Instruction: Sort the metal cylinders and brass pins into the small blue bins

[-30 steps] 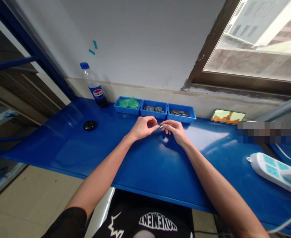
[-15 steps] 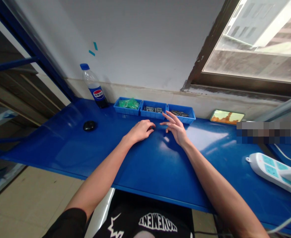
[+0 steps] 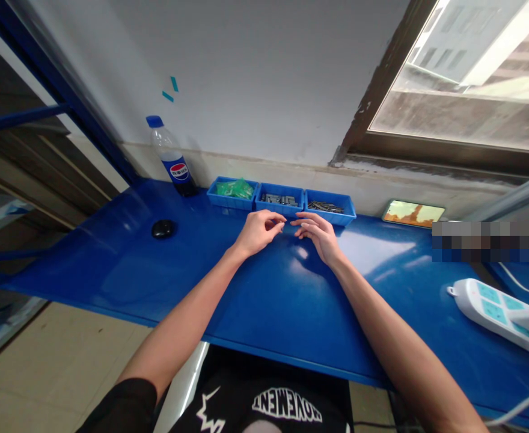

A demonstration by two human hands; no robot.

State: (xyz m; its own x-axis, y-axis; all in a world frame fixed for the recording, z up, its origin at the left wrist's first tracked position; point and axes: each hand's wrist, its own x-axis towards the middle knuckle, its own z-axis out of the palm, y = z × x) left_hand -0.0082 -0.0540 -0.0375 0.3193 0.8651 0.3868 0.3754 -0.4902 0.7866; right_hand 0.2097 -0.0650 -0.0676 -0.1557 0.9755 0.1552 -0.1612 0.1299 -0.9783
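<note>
Small gray metal pieces (image 3: 279, 199) look light, stiff, best edge-pinched; right hand (image 3: 321, 236) has its grip released, left hand (image 3: 259, 233) cannot be judged.

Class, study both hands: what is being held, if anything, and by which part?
No held thing shows in the right hand. Whether the left hand pinches anything small cannot be told.

Measured from the narrow gap between the left hand (image 3: 261, 233) and right hand (image 3: 320, 236), the worktop (image 3: 269, 300) offers a lane toward 6 o'clock, between the forearms (image 3: 373, 310). Touching blue trays (image 3: 287, 210) obstruct 11 to 1, backed by the wall (image 3: 255, 90). A bottle (image 3: 177, 170) stands at 10, a black rounded object (image 3: 163, 228) at 9, a propped phone (image 3: 413, 213) at 3, a power strip (image 3: 494, 305) at 4.
</note>
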